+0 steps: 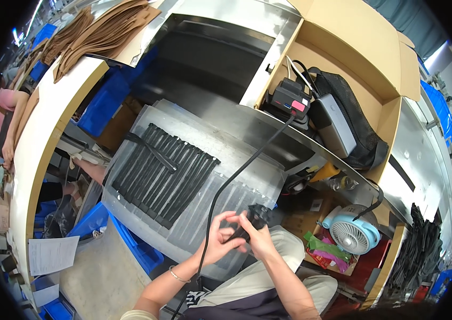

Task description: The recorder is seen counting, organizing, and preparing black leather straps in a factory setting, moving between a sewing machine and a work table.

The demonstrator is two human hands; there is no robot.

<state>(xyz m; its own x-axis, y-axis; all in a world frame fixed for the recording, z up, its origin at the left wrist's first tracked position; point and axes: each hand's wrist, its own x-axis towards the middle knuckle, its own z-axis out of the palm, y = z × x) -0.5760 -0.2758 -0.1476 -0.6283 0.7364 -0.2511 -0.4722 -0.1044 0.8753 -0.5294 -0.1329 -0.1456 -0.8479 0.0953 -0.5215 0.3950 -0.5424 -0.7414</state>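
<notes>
Both my hands are at the lower middle, over my lap. My left hand [218,240] has its fingers curled around the lower end of a small black bundle [258,213]. My right hand [259,241] closes on the same bundle from the other side, and part of it sticks out above the fingers. Its exact kind is hidden by my fingers. Just beyond my hands lies a translucent plastic tray [226,200] with several black strips [167,178] side by side on it. Two of the strips [154,152] lie crosswise over the row. A black cable [226,186] hangs past my left forearm.
A cardboard box [338,53] at the upper right holds a power bank, a black mesh pouch and a black device. Below it stands a light-blue fan [351,234]. Black strips [415,258] hang at the far right. Brown sheets [103,34] are stacked upper left; a person [10,117] sits beyond.
</notes>
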